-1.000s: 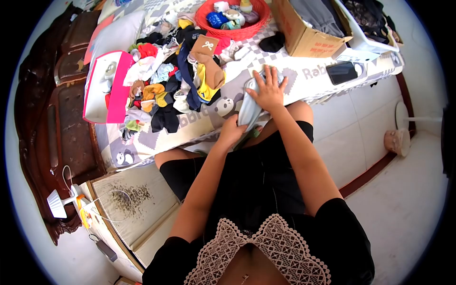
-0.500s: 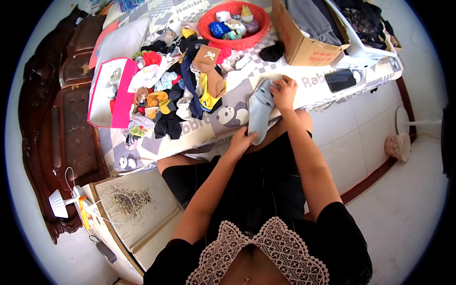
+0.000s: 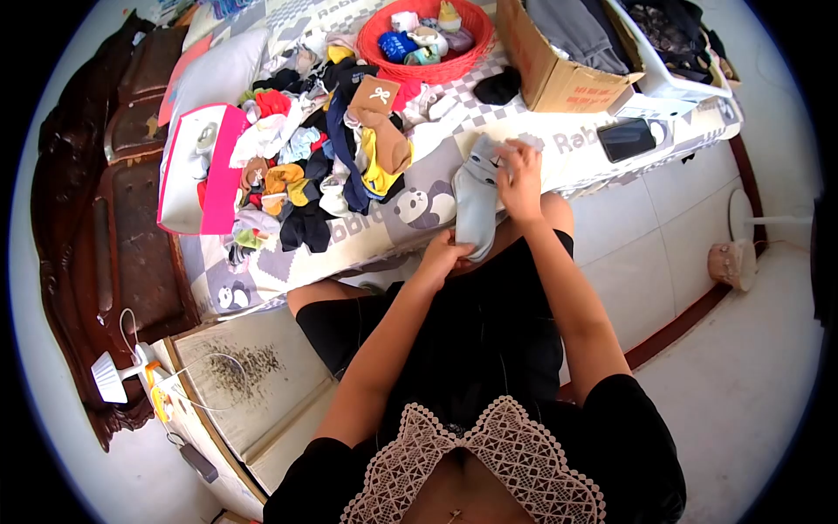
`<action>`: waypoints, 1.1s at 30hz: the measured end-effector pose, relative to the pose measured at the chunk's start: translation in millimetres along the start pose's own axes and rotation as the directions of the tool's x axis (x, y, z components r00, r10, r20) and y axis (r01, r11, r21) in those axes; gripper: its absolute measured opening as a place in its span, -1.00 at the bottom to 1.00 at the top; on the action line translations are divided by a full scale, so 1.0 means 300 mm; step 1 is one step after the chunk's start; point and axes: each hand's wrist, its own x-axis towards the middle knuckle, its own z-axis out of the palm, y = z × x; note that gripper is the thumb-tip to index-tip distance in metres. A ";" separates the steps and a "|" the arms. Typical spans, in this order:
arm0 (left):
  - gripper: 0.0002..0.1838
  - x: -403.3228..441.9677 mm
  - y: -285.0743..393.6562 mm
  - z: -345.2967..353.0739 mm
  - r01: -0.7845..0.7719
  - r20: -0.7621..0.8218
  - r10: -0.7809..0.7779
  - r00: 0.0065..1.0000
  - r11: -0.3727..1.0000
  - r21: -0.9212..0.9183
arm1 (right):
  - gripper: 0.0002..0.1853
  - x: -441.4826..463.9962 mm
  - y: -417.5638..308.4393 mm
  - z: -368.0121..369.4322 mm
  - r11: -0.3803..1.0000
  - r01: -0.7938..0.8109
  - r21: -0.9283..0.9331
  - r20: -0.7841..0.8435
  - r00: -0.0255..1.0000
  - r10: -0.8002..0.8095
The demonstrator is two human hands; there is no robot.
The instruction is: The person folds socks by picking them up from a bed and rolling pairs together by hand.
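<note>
A light blue-grey pair of socks lies lengthwise at the bed's front edge, over my lap, with dark marks near the cuff. My left hand is closed on the toe end, the thumb on top. Up at the cuff end, my right hand has its bent fingers on the fabric; the fingertips are slightly blurred. To the left spreads a heap of mixed socks, and a single black sock rests beyond my right hand.
A red basket with rolled socks stands at the back. Cardboard box and white bin hold clothes at the right. A phone lies near the bed edge. A pink-edged box stands left of the heap.
My right hand has shifted slightly at the cuff, its fingers less tightly pinched. The socks' cuff end now looks more spread out. My left hand stays at the toe end.
</note>
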 end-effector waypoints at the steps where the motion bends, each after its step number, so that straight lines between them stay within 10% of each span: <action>1: -0.59 -0.006 0.013 0.007 0.003 0.000 -0.003 1.000 1.000 -0.007 | -0.56 -0.036 -0.030 -0.046 0.992 0.061 0.112 0.142 0.987 -0.077; 6: -0.69 -0.026 0.053 0.026 0.083 0.098 -0.067 0.993 0.983 -0.167 | -0.45 -0.221 -0.157 -0.193 0.968 0.231 0.100 0.491 0.835 -0.250; 16: -0.60 0.050 0.110 0.088 0.350 0.363 -0.189 0.912 0.819 -0.454 | -0.71 -0.255 -0.133 -0.212 0.958 0.270 0.094 0.273 0.918 -0.286; 23: -0.67 0.083 0.056 0.106 0.152 0.218 -0.062 0.974 0.892 -0.425 | -0.81 -0.324 -0.020 -0.140 0.936 -0.281 0.212 0.322 0.924 0.205; 25: -0.66 0.053 0.077 0.130 0.149 0.209 -0.063 0.976 0.894 -0.423 | -0.78 -0.326 -0.007 -0.103 0.752 -0.459 0.473 0.267 0.888 0.374; 29: -0.64 0.030 0.090 0.147 0.094 0.214 -0.010 0.977 0.918 -0.384 | -0.65 -0.272 -0.045 -0.147 0.816 -0.576 0.041 0.406 0.756 0.513; 33: -0.65 0.034 0.078 0.151 -0.038 0.170 0.070 0.983 0.982 -0.185 | -0.62 -0.288 -0.049 -0.150 0.801 -0.596 0.063 0.431 0.740 0.517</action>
